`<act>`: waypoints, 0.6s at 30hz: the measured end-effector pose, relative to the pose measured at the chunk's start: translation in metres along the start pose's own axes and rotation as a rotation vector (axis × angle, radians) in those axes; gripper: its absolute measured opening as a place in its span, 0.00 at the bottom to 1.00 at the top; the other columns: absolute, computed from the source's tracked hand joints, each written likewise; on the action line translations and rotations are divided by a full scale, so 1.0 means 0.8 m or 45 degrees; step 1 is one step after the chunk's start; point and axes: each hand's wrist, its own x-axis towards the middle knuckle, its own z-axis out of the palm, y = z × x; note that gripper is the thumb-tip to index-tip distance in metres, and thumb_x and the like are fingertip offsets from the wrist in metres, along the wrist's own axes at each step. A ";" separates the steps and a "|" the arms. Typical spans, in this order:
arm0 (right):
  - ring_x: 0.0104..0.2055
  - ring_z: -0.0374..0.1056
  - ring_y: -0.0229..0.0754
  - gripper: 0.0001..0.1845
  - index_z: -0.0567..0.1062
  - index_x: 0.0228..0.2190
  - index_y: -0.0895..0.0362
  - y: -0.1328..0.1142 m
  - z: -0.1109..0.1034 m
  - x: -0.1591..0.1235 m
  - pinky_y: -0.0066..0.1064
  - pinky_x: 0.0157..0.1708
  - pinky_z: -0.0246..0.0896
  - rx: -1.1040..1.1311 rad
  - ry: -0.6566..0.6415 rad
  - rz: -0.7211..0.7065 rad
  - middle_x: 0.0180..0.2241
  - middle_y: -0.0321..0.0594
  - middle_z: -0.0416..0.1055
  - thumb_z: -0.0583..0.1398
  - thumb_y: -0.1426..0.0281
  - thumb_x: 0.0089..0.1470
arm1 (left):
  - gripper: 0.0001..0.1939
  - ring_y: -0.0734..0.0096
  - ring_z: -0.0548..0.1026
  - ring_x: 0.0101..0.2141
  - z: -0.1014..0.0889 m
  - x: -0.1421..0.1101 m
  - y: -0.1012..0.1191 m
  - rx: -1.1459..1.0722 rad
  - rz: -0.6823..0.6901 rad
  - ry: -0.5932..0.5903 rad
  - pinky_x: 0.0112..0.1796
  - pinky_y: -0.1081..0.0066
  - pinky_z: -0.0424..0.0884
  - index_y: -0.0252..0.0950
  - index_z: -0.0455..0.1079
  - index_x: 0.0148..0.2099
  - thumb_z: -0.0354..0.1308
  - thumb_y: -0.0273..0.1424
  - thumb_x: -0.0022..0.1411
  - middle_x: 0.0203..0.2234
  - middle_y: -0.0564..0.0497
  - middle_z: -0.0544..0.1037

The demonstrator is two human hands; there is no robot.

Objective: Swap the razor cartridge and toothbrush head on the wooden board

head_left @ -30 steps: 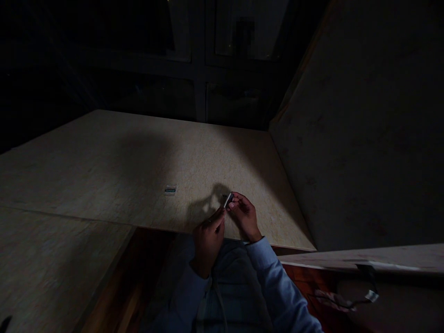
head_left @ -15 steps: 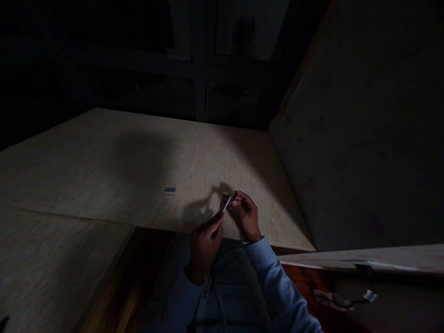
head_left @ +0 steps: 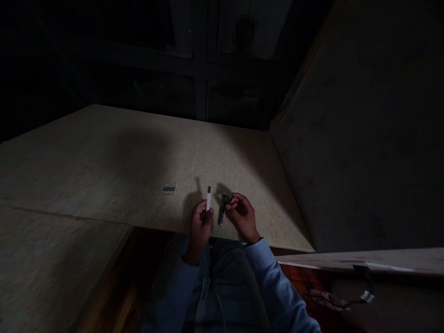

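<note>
White stick point(head_left: 208, 202): swung leftward from beside the right fingers half a second ago, it now stands apart from them, left of the razor point(head_left: 222, 213), dark tip pointing away from the wearer.
Left hand point(head_left: 200, 227): shifted left with the stick, its fingers closed around the lower end; the tip rises clear beyond them.
Right hand point(head_left: 244, 217): nearly unmoved at the razor's right, fingers pinching a small dark piece point(head_left: 231, 200) whose exact form is lost in the gloom.
Razor: lying near the counter's front edge, between the two hands, its head to the far side; whether the right fingers touch it cannot be told.
Step in hand: by the look of it, the stick and the dark piece held apart, one to each hand.
Next move: likely calls for a steady pinch on both small objects and care around the razor's head.
Clear case point(head_left: 169, 189): small, with a teal strip, flat on the counter point(head_left: 194, 148), well left of the razor.
Blue sleeves point(head_left: 277, 277): on the wearer's side of the razor.
Black cord point(head_left: 342, 306): below the counter, far to the razor's right, beside a white tag point(head_left: 366, 296).
</note>
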 end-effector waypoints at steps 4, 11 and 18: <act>0.33 0.67 0.37 0.23 0.74 0.49 0.51 0.003 0.000 -0.003 0.31 0.38 0.68 -0.015 -0.044 -0.029 0.34 0.35 0.71 0.70 0.65 0.51 | 0.31 0.83 0.60 0.16 0.007 0.025 0.003 -0.078 -0.141 -0.083 0.16 0.79 0.51 0.35 0.70 0.46 0.70 0.48 0.46 0.22 0.60 0.67; 0.34 0.67 0.39 0.22 0.76 0.50 0.50 0.007 -0.004 -0.003 0.33 0.37 0.69 -0.160 -0.076 -0.099 0.34 0.37 0.70 0.69 0.64 0.53 | 0.30 0.85 0.57 0.14 0.012 0.039 0.012 -0.049 -0.275 -0.280 0.15 0.78 0.46 0.33 0.71 0.35 0.72 0.52 0.40 0.18 0.60 0.67; 0.34 0.68 0.39 0.20 0.77 0.50 0.50 0.003 -0.005 -0.004 0.34 0.39 0.68 -0.304 -0.150 -0.188 0.36 0.38 0.71 0.68 0.65 0.55 | 0.27 0.81 0.61 0.16 0.018 0.032 0.025 -0.008 -0.270 -0.349 0.17 0.76 0.50 0.32 0.75 0.31 0.73 0.50 0.39 0.16 0.55 0.70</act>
